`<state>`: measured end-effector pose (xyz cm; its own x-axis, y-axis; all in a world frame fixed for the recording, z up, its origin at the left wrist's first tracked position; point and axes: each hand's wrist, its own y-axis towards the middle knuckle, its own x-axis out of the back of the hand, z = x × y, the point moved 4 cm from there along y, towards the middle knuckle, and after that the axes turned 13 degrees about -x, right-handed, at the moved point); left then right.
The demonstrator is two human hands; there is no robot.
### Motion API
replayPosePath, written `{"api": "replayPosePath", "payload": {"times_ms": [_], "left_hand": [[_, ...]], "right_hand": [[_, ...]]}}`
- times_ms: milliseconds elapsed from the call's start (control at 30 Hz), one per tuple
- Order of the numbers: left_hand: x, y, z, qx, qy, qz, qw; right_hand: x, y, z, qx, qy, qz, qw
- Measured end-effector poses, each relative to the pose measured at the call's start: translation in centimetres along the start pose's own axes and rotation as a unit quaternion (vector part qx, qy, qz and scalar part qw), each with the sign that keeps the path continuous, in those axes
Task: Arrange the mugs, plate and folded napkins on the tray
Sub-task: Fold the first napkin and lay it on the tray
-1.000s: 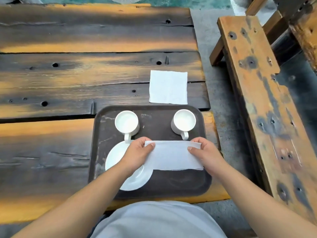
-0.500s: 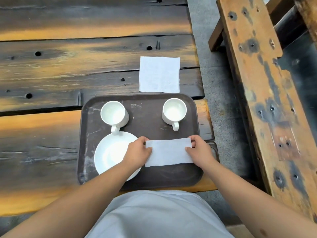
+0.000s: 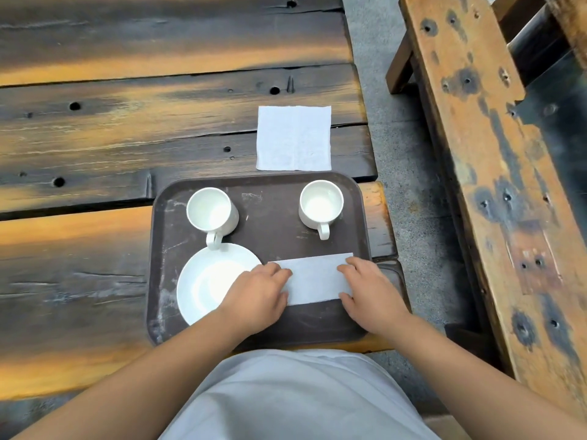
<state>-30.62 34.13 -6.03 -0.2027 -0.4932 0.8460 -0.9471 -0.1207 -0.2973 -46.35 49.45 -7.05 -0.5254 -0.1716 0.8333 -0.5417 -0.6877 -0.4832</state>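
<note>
L hand (image 3: 258, 292) hides plate (image 3: 206, 281) rim & folded napkin (image 3: 314, 279) end; bench (image 3: 495, 173) cropped.

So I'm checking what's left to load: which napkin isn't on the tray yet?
The square napkin on the table beyond the tray; the folded napkin lies on it under both hands.

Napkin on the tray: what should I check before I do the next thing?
1. Folded napkin lies flat on the tray: ok.
2. Both hands press it, left hand and right hand: ok.
3. Two mugs upright on the tray, left mug and right mug: ok.
4. Plate on the tray: ok.
5. Second napkin folded and on the tray: not ok, it lies on the table.
6. Fold is neat underneath: cannot tell.
</note>
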Motion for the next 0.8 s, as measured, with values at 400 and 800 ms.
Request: {"api": "replayPosePath", "payload": {"times_ms": [400, 800], "left_hand": [[-3.5, 0.1, -1.3, -0.09, 0.186, 0.107, 0.973], [-3.7, -0.3, -1.5, -0.077, 0.167, 0.116, 0.976]], "right_hand": [[-3.2, -1.6, 0.6, 0.08, -0.182, 0.026, 0.98], [-3.5, -1.7, 0.3, 0.066, -0.173, 0.033, 0.982]]}}
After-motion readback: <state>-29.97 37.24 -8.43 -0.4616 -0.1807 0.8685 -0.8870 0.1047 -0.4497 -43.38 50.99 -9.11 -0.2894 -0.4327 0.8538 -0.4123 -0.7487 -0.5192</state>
